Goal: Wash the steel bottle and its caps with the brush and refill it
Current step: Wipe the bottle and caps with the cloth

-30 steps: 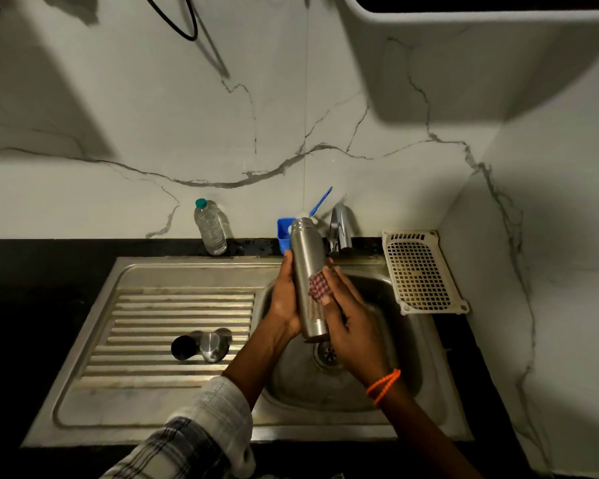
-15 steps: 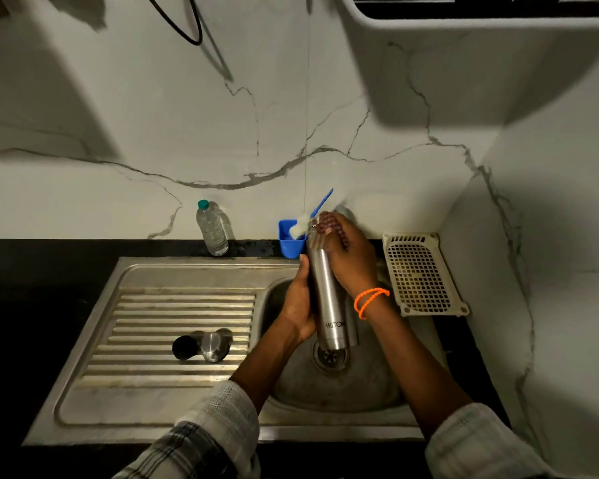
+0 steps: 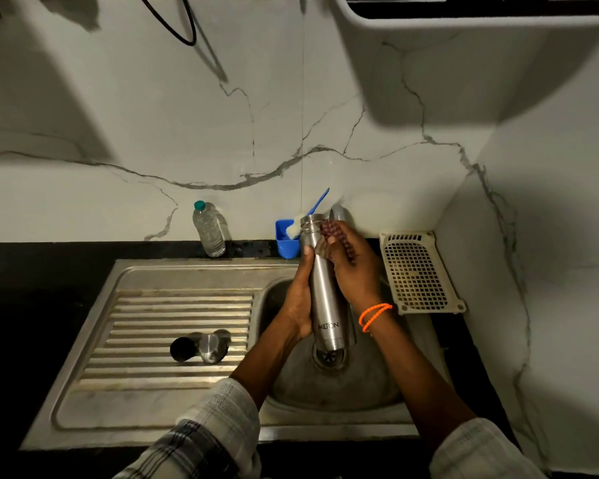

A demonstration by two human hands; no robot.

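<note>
The steel bottle (image 3: pixel 322 288) stands upright and uncapped over the sink basin (image 3: pixel 329 385), its base above the drain. My left hand (image 3: pixel 300 299) grips its left side. My right hand (image 3: pixel 351 264) presses a red checked scrub pad (image 3: pixel 329 229) against the bottle's neck. Two caps, one black (image 3: pixel 180 349) and one steel (image 3: pixel 211 347), lie on the ribbed drainboard (image 3: pixel 146 326). The blue-handled brush (image 3: pixel 313 209) with white bristles stands in a blue holder (image 3: pixel 286 242) behind the bottle.
A clear plastic water bottle (image 3: pixel 210 229) with a teal cap stands at the wall. The tap (image 3: pixel 339 214) is partly hidden behind my right hand. A cream perforated tray (image 3: pixel 417 271) lies right of the sink. A white appliance (image 3: pixel 464 15) hangs above.
My right hand slid the scrub pad from the bottle's middle up to its neck. The bottle straightened upright and its label now faces me.
</note>
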